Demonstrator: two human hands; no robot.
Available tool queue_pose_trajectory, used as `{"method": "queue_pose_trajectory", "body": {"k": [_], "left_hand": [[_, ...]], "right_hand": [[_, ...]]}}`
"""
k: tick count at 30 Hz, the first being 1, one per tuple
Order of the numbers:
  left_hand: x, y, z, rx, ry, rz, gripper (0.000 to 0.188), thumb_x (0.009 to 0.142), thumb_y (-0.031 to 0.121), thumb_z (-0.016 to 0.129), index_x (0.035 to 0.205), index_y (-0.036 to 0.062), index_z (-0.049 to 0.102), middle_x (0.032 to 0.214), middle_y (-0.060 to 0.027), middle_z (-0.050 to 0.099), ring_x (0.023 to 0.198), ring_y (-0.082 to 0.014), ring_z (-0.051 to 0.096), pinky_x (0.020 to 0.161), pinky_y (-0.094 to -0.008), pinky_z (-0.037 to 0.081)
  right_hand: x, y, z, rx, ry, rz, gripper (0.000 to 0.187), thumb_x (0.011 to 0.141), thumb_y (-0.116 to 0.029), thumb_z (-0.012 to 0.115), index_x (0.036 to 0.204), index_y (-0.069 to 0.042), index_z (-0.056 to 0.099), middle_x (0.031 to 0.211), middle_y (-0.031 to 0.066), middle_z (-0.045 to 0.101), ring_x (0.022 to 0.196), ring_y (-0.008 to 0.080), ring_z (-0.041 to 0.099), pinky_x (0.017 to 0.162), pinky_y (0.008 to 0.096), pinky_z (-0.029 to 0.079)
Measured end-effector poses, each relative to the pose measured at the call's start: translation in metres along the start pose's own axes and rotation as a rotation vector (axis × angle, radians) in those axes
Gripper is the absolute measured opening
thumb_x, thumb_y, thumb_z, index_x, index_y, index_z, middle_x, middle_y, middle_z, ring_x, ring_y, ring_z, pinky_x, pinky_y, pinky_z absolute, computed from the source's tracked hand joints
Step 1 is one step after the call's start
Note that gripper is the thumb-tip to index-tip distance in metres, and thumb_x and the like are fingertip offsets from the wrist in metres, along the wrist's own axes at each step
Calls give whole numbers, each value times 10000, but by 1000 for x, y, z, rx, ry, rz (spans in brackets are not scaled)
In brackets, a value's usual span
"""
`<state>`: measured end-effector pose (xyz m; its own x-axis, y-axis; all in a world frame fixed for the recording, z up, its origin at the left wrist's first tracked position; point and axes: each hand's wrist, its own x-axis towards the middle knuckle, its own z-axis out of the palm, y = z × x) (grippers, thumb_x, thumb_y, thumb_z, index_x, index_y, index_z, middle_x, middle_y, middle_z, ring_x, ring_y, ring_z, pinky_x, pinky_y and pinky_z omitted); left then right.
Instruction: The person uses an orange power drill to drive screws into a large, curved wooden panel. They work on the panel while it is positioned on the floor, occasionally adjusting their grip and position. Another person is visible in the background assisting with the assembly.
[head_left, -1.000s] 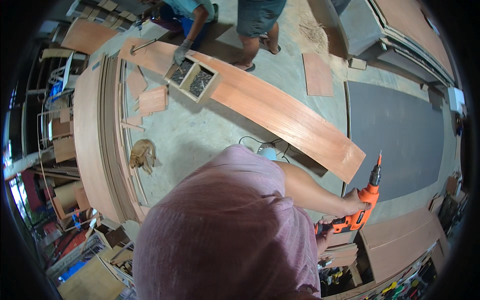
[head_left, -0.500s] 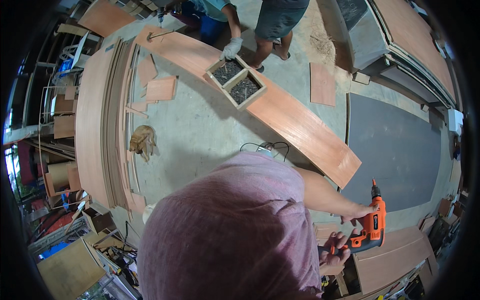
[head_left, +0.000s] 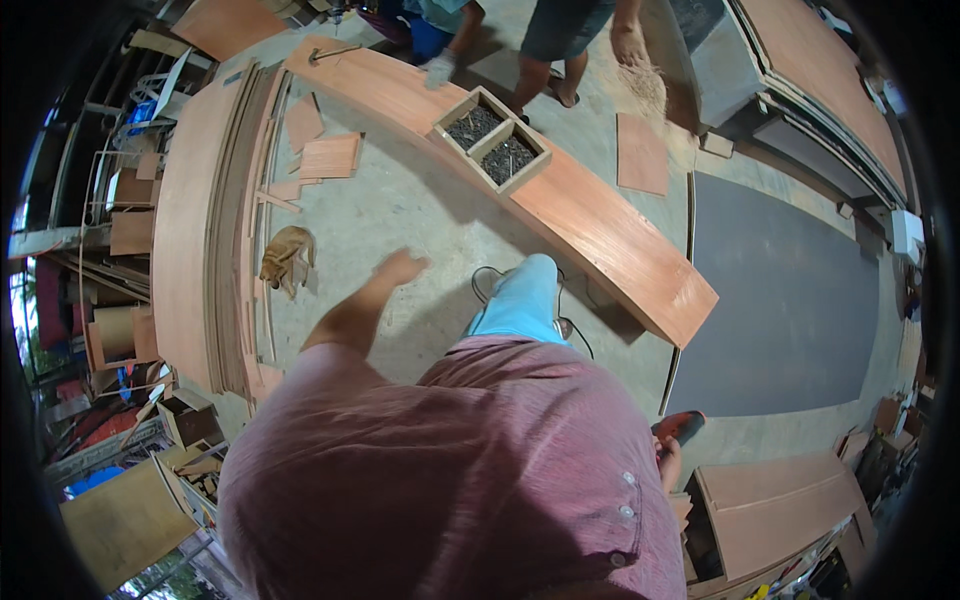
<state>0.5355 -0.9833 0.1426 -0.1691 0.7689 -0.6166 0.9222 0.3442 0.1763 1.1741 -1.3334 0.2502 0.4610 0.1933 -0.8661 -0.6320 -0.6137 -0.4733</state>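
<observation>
My left hand (head_left: 402,268) reaches out over the concrete floor, left of my blue-clad knee. Motion smears its fingers, and it touches nothing I can make out. On the other side, my right hand (head_left: 668,462) is low beside my shirt, gripping an orange and black power drill (head_left: 682,428). Only one end of the drill shows; the shirt hides the rest. Ahead of me lies a long reddish wood panel (head_left: 610,235). A divided wooden box (head_left: 527,177) with dark screws or nails in its two compartments rests on it.
A hammer (head_left: 333,53) lies on the panel's far end, near a co-worker's gloved hand (head_left: 438,72). Another person stands behind the box. A brown dog (head_left: 287,258) is on the floor by stacked boards (head_left: 190,240). A dark sheet (head_left: 785,300) lies at right; a cord loops near my feet.
My left hand has come off the drill and swung far left. The drill has moved in against my right side, mostly out of sight. The co-worker's gloved hand has left the box.
</observation>
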Motion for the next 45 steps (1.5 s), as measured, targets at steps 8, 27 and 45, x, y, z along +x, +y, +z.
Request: {"method": "queue_pose_trajectory", "body": {"k": [8,27,45], "left_hand": [[-86,-169,-23,-73,-131,-387,769,958,571,568,1199,-154,648,1299,-374,602,1303,-442,563,1088,-442,433],[273,-213,-191,-224,-398,82,422,1022,337,555,1063,-59,695,832,-88,674,656,-210,596,596,-371,481],[291,19,-168,232,-660,770,449,1018,327,615,1245,-61,635,1050,-113,674,924,-188,615,797,-327,496]], "right_hand": [[-2,82,36,-279,110,-13,123,858,-202,635,841,-109,555,551,0,456,413,164,455,404,317,357],[-155,277,280,-976,566,-112,751,827,-306,733,1492,-134,429,1221,228,684,1122,422,660,939,506,535],[-226,400,406,-806,591,-17,537,881,-202,577,1393,-67,487,910,251,717,835,449,705,720,567,539]]}}
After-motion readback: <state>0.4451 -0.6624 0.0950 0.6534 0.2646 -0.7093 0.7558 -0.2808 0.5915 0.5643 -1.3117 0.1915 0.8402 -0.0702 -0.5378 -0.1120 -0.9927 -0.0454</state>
